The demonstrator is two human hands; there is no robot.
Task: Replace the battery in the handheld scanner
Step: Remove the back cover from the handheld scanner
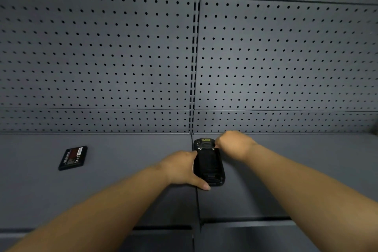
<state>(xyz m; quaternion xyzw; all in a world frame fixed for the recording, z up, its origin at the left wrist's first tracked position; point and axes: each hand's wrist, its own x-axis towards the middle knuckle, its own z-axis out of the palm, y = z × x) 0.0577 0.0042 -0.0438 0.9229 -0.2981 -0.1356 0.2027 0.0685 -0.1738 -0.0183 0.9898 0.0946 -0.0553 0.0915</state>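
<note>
The black handheld scanner (208, 163) lies back-up on the grey shelf (122, 180), near the rear wall and just right of the shelf seam. My left hand (182, 169) grips its left side, thumb at the near end. My right hand (235, 144) is at its far right corner, fingers curled against the upper edge by the yellow label. A flat black battery (73, 157) with a red and white label lies alone on the shelf to the left, well apart from both hands.
A grey pegboard wall (122, 57) rises right behind the scanner, with a slotted upright (194, 47) down its middle. The shelf's front edge (245, 220) runs under my forearms.
</note>
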